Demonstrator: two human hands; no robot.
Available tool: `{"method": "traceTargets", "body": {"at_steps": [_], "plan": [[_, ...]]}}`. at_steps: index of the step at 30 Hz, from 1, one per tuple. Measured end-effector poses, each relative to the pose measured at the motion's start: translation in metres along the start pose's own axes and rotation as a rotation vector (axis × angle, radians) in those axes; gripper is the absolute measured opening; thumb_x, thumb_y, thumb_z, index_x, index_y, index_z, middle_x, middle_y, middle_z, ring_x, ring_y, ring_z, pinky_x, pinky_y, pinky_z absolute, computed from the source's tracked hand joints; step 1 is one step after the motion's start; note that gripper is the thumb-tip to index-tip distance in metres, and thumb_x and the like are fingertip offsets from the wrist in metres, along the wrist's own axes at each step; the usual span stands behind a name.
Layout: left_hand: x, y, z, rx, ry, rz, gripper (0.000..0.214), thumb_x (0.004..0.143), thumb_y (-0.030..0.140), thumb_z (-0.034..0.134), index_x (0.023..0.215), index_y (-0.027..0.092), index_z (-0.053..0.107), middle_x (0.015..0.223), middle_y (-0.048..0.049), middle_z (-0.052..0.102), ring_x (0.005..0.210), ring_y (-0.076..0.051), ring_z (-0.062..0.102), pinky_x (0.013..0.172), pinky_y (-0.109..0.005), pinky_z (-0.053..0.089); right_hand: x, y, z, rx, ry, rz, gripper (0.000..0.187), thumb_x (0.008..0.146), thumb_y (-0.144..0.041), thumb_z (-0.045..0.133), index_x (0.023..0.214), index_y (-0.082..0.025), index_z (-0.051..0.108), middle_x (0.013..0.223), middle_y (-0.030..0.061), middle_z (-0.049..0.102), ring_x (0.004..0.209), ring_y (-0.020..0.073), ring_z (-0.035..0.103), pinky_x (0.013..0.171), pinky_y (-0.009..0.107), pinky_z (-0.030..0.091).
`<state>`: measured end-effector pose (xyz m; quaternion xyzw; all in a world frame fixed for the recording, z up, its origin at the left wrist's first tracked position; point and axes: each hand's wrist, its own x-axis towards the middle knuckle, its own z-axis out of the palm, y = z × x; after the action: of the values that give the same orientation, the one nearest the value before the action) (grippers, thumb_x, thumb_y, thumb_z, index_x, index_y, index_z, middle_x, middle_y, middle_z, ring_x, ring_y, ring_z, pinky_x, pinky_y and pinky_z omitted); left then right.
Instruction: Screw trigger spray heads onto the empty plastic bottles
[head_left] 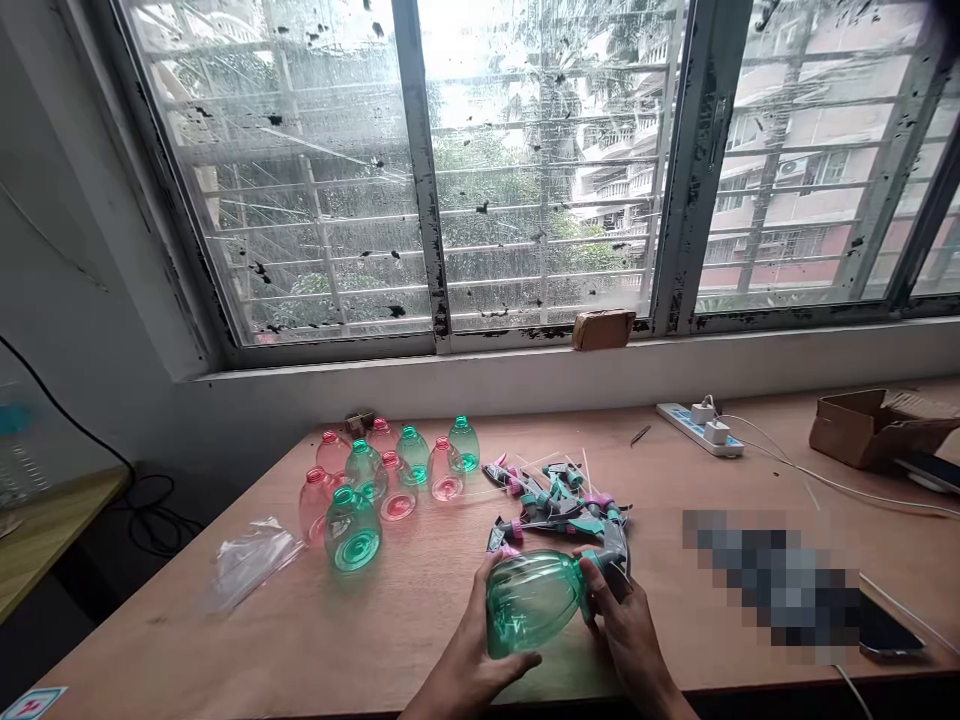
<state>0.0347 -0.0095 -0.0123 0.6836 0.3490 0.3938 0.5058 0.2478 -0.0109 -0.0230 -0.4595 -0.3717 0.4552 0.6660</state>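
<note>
A clear green plastic bottle lies sideways over the wooden table, near its front edge. My left hand wraps round the bottle's body from below. My right hand is closed on a grey spray trigger head at the bottle's neck. Just behind lies a pile of spray trigger heads in grey, green and pink. Further left stand several empty green and pink bottles without heads.
A crumpled clear plastic bag lies at the left. A white power strip with plugs and cables sits at the back right, beside a cardboard box. A phone lies at the right front. A window spans the wall behind.
</note>
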Motion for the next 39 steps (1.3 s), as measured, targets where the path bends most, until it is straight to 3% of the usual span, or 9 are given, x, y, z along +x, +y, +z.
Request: {"method": "traceTargets", "body": {"at_steps": [4,8,12,20,24,27,32,35,39], "plan": [[0.000,0.003,-0.003,-0.082,-0.044,-0.031,0.108,0.075,0.047,0.091,0.158,0.029,0.024,0.164,-0.0159,0.038,0.153,-0.038,0.034,0.128,-0.055,0.020,0.001,0.003,-0.001,0.033,-0.035,0.006,0.054,0.074,-0.069,0.081,0.087,-0.018,0.071,0.060,-0.0048,0.047,0.053,0.0124,0.040,0.044,0.025,0.034],[0.000,0.003,-0.010,-0.130,-0.033,-0.073,0.087,0.090,0.069,0.065,0.156,0.024,0.029,0.165,-0.0176,0.036,0.154,-0.036,0.034,0.129,-0.054,0.020,0.003,0.009,-0.004,0.049,-0.061,0.031,0.056,0.073,-0.067,0.083,0.094,-0.015,0.074,0.063,-0.0039,0.047,0.056,0.0117,0.036,0.045,0.024,0.030],[0.000,-0.002,-0.012,-0.122,-0.010,-0.075,0.075,0.097,0.065,0.058,0.155,0.025,0.031,0.166,-0.0149,0.036,0.155,-0.034,0.032,0.130,-0.053,0.018,0.002,0.010,-0.005,0.066,-0.069,0.045,0.059,0.072,-0.066,0.084,0.097,-0.014,0.074,0.063,-0.0033,0.048,0.056,0.0121,0.037,0.046,0.024,0.029],[-0.001,-0.006,0.000,-0.031,0.044,-0.013,0.120,0.072,0.054,0.092,0.162,0.029,0.016,0.166,-0.0145,0.035,0.155,-0.037,0.030,0.131,-0.051,0.017,-0.001,0.003,-0.002,0.076,-0.061,0.039,0.056,0.069,-0.066,0.086,0.089,-0.016,0.072,0.059,-0.0061,0.042,0.054,0.0113,0.032,0.045,0.024,0.027],[0.002,-0.010,-0.010,-0.123,0.051,-0.062,0.094,0.088,0.076,0.061,0.158,0.024,0.026,0.169,-0.0173,0.030,0.157,-0.038,0.027,0.130,-0.056,0.015,-0.001,0.004,-0.002,0.078,-0.068,0.030,0.051,0.070,-0.064,0.086,0.077,-0.018,0.066,0.059,-0.0065,0.040,0.054,0.0109,0.032,0.046,0.024,0.027],[0.007,-0.011,-0.014,-0.144,0.089,-0.087,0.076,0.099,0.074,0.041,0.154,0.022,0.032,0.165,-0.0181,0.038,0.156,-0.036,0.030,0.130,-0.057,0.016,0.001,0.007,-0.004,0.083,-0.072,0.034,0.052,0.071,-0.063,0.086,0.066,-0.020,0.057,0.060,-0.0063,0.039,0.054,0.0107,0.032,0.045,0.024,0.026],[0.004,-0.008,-0.003,-0.100,0.052,-0.040,0.112,0.072,0.063,0.088,0.158,0.028,0.025,0.167,-0.0165,0.034,0.156,-0.040,0.029,0.130,-0.055,0.019,0.004,0.008,-0.004,0.097,-0.017,0.046,0.050,0.075,-0.065,0.082,0.072,-0.020,0.059,0.062,-0.0062,0.039,0.055,0.0108,0.031,0.045,0.024,0.026],[0.000,-0.005,0.001,0.005,0.036,-0.003,0.124,0.064,0.050,0.099,0.161,0.032,0.023,0.168,-0.0129,0.031,0.158,-0.040,0.023,0.132,-0.054,0.012,0.003,0.006,-0.004,0.095,-0.014,0.043,0.052,0.072,-0.066,0.084,0.072,-0.019,0.062,0.063,-0.0051,0.042,0.056,0.0111,0.033,0.047,0.024,0.028],[0.003,-0.003,-0.007,-0.097,0.028,-0.052,0.095,0.083,0.077,0.067,0.157,0.027,0.034,0.166,-0.0152,0.036,0.156,-0.040,0.028,0.130,-0.058,0.015,0.002,0.004,-0.003,0.089,-0.024,0.036,0.052,0.070,-0.066,0.085,0.075,-0.017,0.067,0.063,-0.0049,0.041,0.057,0.0115,0.033,0.049,0.025,0.028]]}}
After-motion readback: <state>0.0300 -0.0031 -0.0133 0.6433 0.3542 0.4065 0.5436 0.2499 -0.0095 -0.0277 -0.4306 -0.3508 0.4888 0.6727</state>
